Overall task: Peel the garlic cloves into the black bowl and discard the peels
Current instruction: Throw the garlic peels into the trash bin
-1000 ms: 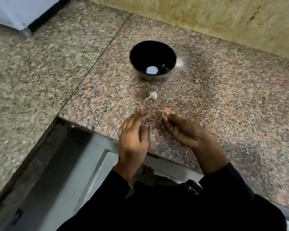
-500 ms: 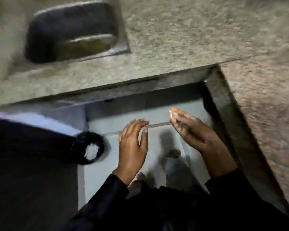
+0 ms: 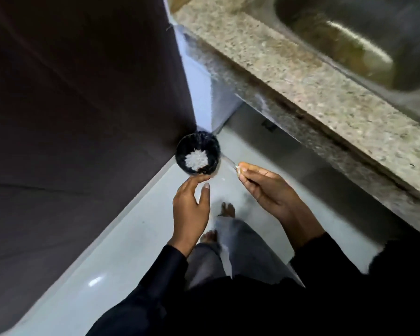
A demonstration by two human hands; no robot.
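Garlic peel [image 3: 238, 169] sits pinched in the right hand [image 3: 269, 192], near a dark bin [image 3: 197, 154] on the floor; I read this as the discard step, drop not yet made. Left hand [image 3: 190, 209] hangs loose, holding nothing. Black bowl and cloves aren't in view; bin contents too blurry.

Sink [image 3: 364, 44] cut off by the top and right edges. Tiny pale bit [image 3: 238, 169] pinched in right hand [image 3: 264, 187], too small to tell. White stuff in round black bin [image 3: 197, 154] blurry. Feet [image 3: 227, 209] smeared, partly hidden by trouser legs.
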